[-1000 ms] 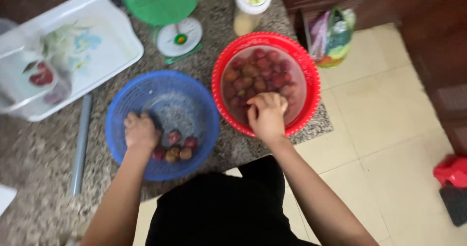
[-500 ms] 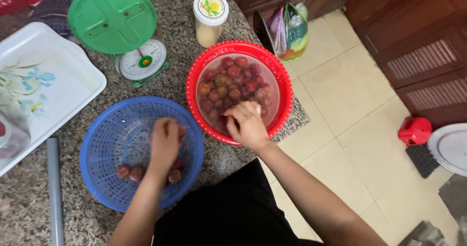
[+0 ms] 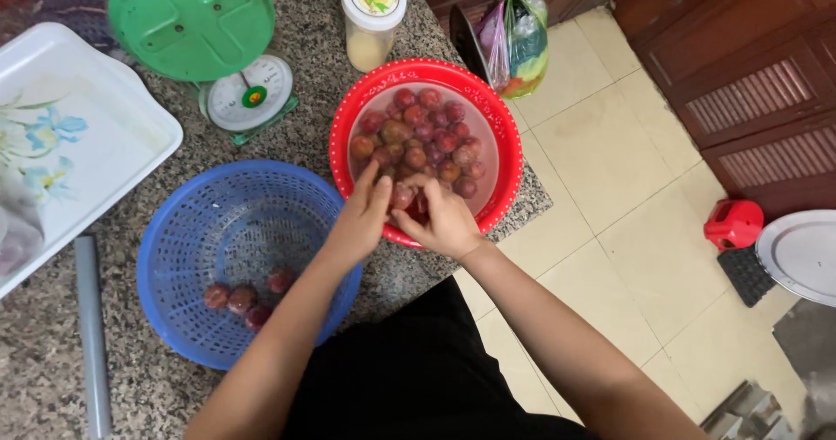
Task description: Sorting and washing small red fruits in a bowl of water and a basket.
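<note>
Small red plums [image 3: 422, 135] (wet, glossy), red basin [image 3: 507, 144], both hands [image 3: 405, 218] reaching in

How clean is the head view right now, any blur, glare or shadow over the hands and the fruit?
Head view: sharp and evenly lit; left hand and right hand show no motion blur over the red basin; faint sheen on the wet plums; soft shadow inside the blue colander; edges bend slightly from the wide lens.

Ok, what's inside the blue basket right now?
The blue basket holds four reddish plums near its front. The left arm crosses its right side, so anything beneath it is hidden.
</note>
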